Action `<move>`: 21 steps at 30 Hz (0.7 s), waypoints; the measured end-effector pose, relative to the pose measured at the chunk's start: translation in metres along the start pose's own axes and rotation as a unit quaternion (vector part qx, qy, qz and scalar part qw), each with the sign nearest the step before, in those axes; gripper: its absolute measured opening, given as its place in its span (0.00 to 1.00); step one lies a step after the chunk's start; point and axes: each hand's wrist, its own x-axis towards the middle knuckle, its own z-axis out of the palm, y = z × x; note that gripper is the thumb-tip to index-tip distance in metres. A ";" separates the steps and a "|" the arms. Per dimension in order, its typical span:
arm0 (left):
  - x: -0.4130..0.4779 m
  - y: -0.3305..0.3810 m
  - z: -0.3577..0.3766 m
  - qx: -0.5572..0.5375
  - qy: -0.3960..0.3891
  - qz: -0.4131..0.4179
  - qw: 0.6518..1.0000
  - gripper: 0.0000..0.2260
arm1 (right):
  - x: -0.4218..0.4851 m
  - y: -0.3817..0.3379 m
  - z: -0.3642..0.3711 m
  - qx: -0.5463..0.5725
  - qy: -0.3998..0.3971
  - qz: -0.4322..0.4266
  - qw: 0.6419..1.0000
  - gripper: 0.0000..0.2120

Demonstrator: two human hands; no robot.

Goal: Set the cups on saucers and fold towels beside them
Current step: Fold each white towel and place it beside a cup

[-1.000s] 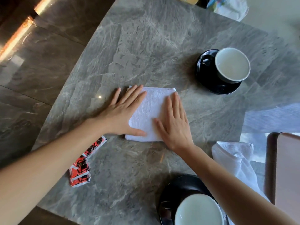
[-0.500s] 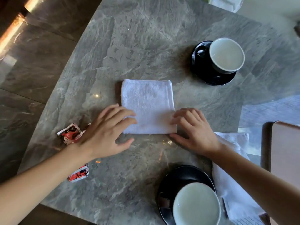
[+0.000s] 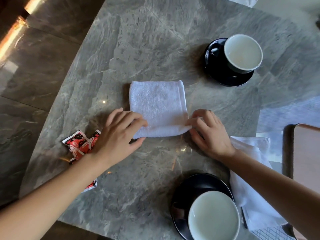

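Pinching the towel (image 3: 156, 106) by its near corners, the left hand (image 3: 117, 137) and right hand (image 3: 210, 135) both grasped it; a cup (image 3: 243, 52) on its saucer (image 3: 218, 73) stood beyond the towel

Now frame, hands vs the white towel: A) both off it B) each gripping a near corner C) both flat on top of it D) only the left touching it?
B: the left hand and right hand each pinch a near corner of the towel, fingers curled over its edge.
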 end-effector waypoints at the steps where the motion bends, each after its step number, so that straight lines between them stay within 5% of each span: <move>1: -0.001 0.002 0.001 -0.001 -0.002 -0.007 1.000 0.13 | 0.001 -0.003 0.000 0.042 0.015 0.023 0.999 0.11; 7: 0.004 0.014 -0.002 -0.043 0.024 -0.047 0.998 0.12 | 0.017 -0.027 0.004 0.202 0.128 0.067 0.969 0.10; 10: 0.012 0.016 -0.012 -0.158 0.030 -0.074 0.984 0.06 | 0.028 -0.035 0.001 0.264 0.166 0.131 0.941 0.11; 15: 0.018 0.034 -0.016 -0.251 -0.044 -0.119 0.959 0.07 | 0.043 -0.031 0.001 0.276 0.221 0.187 0.917 0.06; 18: 0.021 0.047 -0.010 -0.377 -0.086 -0.162 0.908 0.11 | 0.046 -0.021 0.005 0.258 0.221 0.213 0.916 0.06; 21: 0.023 0.061 -0.008 -0.524 -0.119 -0.241 0.808 0.10 | 0.049 -0.014 0.007 0.246 0.210 0.250 0.913 0.08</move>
